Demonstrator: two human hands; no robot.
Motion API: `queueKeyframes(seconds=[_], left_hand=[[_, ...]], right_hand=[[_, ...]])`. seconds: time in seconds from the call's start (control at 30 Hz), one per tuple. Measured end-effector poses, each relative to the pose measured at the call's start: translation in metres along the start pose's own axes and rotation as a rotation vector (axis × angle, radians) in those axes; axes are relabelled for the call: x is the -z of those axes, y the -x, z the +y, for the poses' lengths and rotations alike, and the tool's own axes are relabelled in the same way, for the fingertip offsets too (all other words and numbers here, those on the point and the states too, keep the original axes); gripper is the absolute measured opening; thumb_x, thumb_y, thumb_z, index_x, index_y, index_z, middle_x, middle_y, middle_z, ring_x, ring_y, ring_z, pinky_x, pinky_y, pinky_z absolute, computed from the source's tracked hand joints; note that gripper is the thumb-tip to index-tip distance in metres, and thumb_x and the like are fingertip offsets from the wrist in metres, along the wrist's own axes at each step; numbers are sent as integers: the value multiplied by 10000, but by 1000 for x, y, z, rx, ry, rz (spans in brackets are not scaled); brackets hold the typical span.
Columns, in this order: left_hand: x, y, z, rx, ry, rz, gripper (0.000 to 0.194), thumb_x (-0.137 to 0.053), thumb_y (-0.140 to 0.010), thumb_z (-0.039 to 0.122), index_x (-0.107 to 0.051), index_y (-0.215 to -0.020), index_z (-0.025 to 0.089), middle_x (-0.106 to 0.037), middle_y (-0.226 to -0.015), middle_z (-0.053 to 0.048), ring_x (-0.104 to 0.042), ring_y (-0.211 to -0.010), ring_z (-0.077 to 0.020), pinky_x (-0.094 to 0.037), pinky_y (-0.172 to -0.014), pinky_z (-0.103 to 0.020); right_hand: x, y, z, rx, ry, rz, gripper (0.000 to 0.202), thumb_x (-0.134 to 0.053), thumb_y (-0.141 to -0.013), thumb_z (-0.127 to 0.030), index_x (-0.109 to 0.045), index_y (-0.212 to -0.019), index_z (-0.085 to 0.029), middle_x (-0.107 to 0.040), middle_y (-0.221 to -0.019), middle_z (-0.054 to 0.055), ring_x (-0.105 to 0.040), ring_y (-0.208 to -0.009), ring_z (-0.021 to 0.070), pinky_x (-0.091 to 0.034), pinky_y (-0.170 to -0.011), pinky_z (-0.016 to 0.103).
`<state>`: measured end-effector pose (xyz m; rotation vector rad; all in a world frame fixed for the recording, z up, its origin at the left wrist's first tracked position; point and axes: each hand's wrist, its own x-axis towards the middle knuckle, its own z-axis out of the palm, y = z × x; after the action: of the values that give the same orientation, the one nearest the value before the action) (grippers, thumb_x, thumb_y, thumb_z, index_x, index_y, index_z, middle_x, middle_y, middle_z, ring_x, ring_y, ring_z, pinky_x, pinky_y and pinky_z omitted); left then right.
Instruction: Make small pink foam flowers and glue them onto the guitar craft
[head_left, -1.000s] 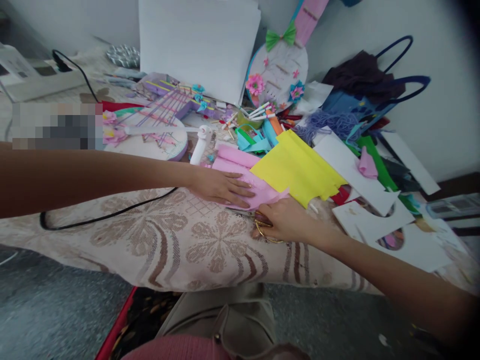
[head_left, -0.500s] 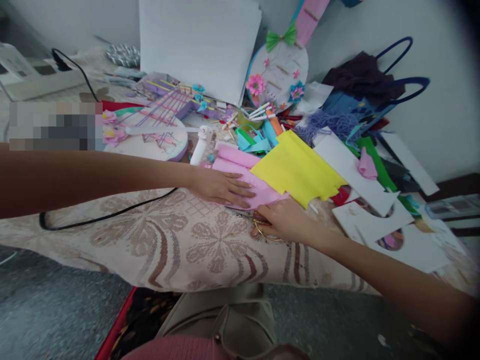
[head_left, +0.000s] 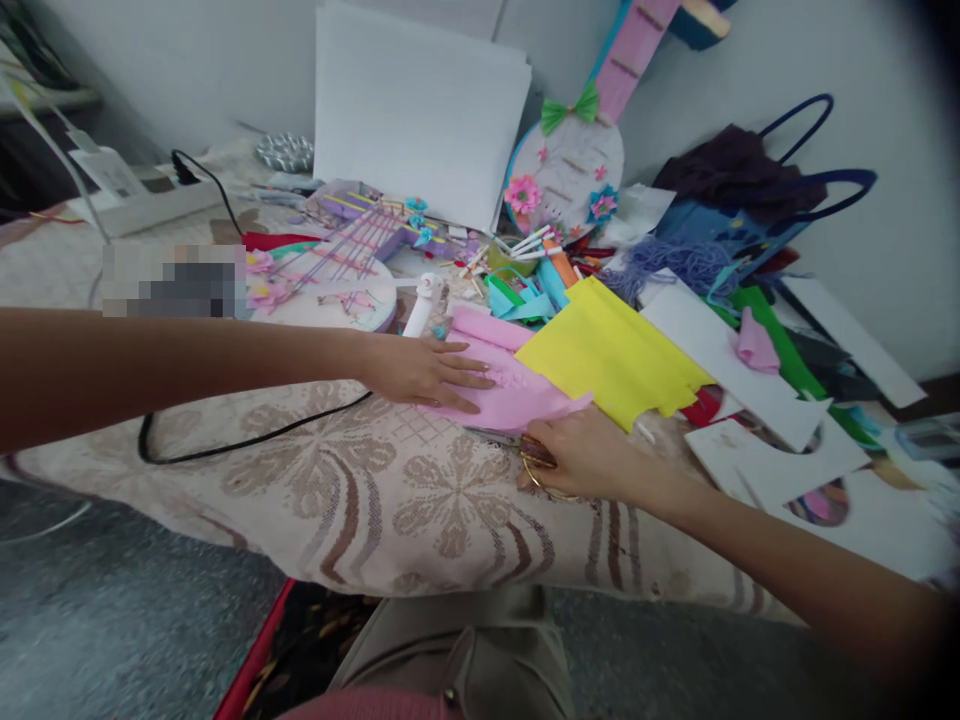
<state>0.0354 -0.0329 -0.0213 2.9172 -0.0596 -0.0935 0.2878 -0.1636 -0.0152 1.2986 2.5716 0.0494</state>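
Note:
A sheet of pink paper [head_left: 517,385] lies near the table's front edge, with a rolled part along its far side. My left hand [head_left: 431,375] rests flat on its left part, fingers stretched out. At the sheet's near right corner, my right hand [head_left: 574,450] is closed around scissors [head_left: 541,478] with gold-coloured handles. Their blades point left, mostly under the paper's near edge. Just beyond the right hand, yellow paper [head_left: 611,345] overlaps the pink sheet. A white glue gun [head_left: 421,305] stands behind my left hand.
A decorated white instrument-shaped craft [head_left: 337,290] lies left; another [head_left: 566,180] leans on the wall beside white boards [head_left: 420,110]. Cut white card [head_left: 780,460], purple yarn [head_left: 675,268] and a blue bag [head_left: 757,225] crowd the right. A black cord [head_left: 247,450] loops at front left.
The whole view has shifted, so things appear lower and farther right. My left hand has slid a little left across the pink paper. My right hand stays at the sheet's corner with the scissors.

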Motion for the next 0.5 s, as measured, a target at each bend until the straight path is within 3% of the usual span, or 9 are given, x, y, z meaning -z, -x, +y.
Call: queueKeyframes(seconds=[0.27,0.5], left_hand=[[-3,1,-2,-12,-36,3,503,-433,-797,175,-494,-1254,377,-317,-1454,51,-139,-1387,-190,-112,-1121,-427],[-2,2,1,23,-29,17,483,-431,-805,169,-513,-1244,354,-358,-1434,36,-175,-1378,-187,-135,-1123,-416]], right_hand=[[9,-10,-8,12,38,9,483,-438,-793,-618,-591,-765,-161,-658,-674,83,-590,-600,197,-196,-508,268],[-4,-12,-6,26,22,39,428,-460,-816,-571,-597,-782,-167,-660,-658,70,-588,-582,179,-164,-501,268]])
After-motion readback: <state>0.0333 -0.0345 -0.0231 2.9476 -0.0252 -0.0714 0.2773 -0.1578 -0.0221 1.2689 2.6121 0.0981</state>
